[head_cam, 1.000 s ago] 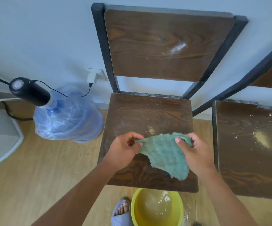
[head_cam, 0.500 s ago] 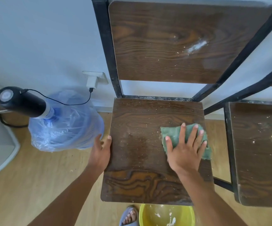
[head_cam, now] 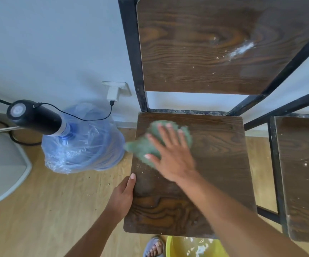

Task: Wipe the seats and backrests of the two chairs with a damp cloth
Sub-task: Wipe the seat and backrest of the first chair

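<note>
Seat of the first chair (head_cam: pixel 214 164) under the wipe. Right hand (head_cam: pixel 170 154) lay flat on the green cloth (head_cam: pixel 140 147), fingers spread and extended, pressing rather than gripping; hand and cloth both motion-blurred. Cloth sat at the rear left part of the seat, one edge hanging just past the seat's left rim. Left hand (head_cam: pixel 122 197) was clamped on the seat's left edge toward the front, thumb on top, other fingers out of sight below — steadying the chair, by the look of it.

Pale crumbs showed on the front left of the seat, near the left hand. Backrest (head_cam: pixel 205 52) carried a white powdery smear toward its right side; unwiped, I judged. Second chair's seat (head_cam: pixel 301 173), just beside on the right, was speckled with white debris. Yellow basin (head_cam: pixel 192 247) stood on the floor under the front edge.

Judgement: early in the task. Next calls for sweeping forward across the remaining seat, keeping crumbs from scattering off the edge, then the backrest.
</note>
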